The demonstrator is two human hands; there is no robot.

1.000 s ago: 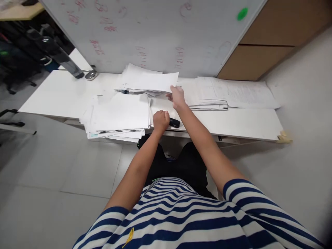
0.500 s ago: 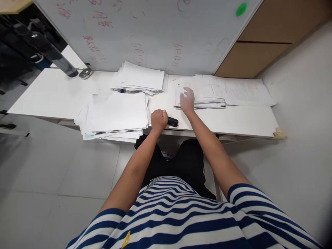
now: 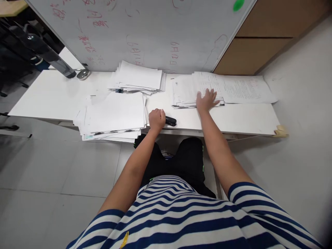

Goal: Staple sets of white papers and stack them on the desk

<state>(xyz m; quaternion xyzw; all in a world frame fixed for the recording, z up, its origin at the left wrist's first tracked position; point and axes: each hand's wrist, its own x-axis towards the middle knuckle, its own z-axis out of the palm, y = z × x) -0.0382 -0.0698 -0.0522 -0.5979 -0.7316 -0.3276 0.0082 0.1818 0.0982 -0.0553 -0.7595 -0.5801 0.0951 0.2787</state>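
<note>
My left hand [image 3: 157, 119] is closed in a fist at the front edge of the white table, gripping a black stapler [image 3: 171, 121] whose end sticks out to the right. The rest of it is hidden in the hand. My right hand [image 3: 206, 100] lies flat with fingers spread on a stack of printed papers [image 3: 183, 90] to the right. Longer printed sheets [image 3: 241, 88] extend from this stack towards the wall. Left of my left hand lies a large pile of white paper [image 3: 116, 112], partly overhanging the table's front edge. Behind it is another paper pile [image 3: 141, 76].
The white table [image 3: 49, 93] runs along a whiteboard [image 3: 150, 31] with red writing. A clear bottle [image 3: 61, 65] and a computer mouse [image 3: 83, 74] are at the back left. Yellowish padding [image 3: 280, 131] covers the right front corner, near the wall.
My right hand has moved right across the stack and now rests with spread fingers on it. My left hand stays on the stapler. The view has shifted slightly.
</note>
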